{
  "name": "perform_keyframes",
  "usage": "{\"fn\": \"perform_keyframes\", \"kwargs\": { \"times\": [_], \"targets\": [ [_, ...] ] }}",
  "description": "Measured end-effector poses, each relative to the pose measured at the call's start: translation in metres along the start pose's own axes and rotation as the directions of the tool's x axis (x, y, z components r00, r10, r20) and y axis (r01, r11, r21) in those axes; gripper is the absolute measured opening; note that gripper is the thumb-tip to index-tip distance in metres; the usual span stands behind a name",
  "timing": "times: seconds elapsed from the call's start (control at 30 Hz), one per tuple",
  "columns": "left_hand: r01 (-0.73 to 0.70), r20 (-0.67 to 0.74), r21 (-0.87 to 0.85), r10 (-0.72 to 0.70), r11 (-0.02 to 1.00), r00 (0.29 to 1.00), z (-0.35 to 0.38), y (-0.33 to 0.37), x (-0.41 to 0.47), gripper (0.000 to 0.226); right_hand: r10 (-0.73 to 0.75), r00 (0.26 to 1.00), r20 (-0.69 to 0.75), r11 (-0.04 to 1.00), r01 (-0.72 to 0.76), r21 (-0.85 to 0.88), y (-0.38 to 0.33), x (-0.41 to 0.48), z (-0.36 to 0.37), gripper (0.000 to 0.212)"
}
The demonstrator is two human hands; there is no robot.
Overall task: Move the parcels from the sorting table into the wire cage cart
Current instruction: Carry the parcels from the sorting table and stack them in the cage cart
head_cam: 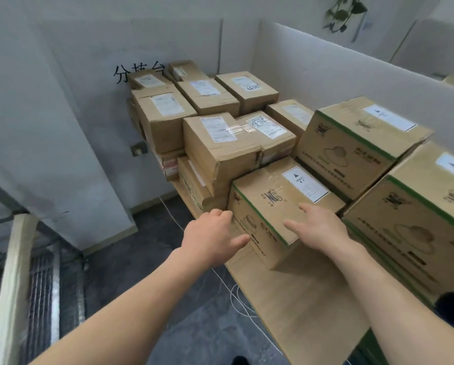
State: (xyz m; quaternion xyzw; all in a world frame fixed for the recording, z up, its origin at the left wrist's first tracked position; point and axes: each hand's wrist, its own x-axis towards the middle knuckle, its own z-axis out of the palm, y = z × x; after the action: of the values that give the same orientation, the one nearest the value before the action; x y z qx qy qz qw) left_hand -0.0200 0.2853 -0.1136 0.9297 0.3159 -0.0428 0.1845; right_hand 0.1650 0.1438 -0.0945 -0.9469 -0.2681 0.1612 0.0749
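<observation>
Cardboard parcel (273,204) marked HEAVY sits on the sorting table (299,299) under the spread fingers of my right hand (319,229), loosely curled fingers of my left hand (215,234) just beside its left corner, nothing gripped yet; I'd clamp both sides low, then swing to the wire cage cart (40,291) down-left of them.

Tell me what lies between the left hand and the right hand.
In the head view, the near green-edged corner of the HEAVY-labelled box lies between the left hand and the right hand.

wall lettering (120,73): part hid by parcels (141,76) | rt box (418,219): cut off
</observation>
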Motion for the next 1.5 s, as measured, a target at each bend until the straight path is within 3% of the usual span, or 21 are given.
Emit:
{"fn": "perform_keyframes", "kwargs": {
  "times": [0.37,0.7,1.2,1.33,1.5],
  "targets": [
    [0.141,0.059,-0.024,-0.140,0.990,0.988,0.029,0.055,0.069,0.073,-0.030,0.999,0.017,0.999,0.030,-0.016,0.041,0.125,-0.001,0.048],
    [0.228,0.076,-0.106,-0.221,0.968,0.972,0.050,0.071,0.078,0.065,-0.008,0.999,0.032,1.000,0.009,-0.029,0.049,0.161,0.005,0.100],
    [0.357,0.081,-0.322,-0.350,0.877,0.933,0.078,0.013,-0.008,0.056,-0.048,0.996,0.078,0.999,0.048,-0.004,0.014,0.070,0.043,0.106],
    [0.389,0.067,-0.415,-0.399,0.822,0.914,0.078,-0.019,-0.042,0.057,-0.058,0.994,0.097,0.998,0.057,0.017,-0.009,0.033,0.063,0.110],
    [0.458,0.078,-0.522,-0.495,0.719,0.866,0.071,-0.066,-0.083,0.059,-0.110,0.988,0.107,0.992,0.102,0.077,-0.049,-0.015,0.091,0.099]
  ]
}}
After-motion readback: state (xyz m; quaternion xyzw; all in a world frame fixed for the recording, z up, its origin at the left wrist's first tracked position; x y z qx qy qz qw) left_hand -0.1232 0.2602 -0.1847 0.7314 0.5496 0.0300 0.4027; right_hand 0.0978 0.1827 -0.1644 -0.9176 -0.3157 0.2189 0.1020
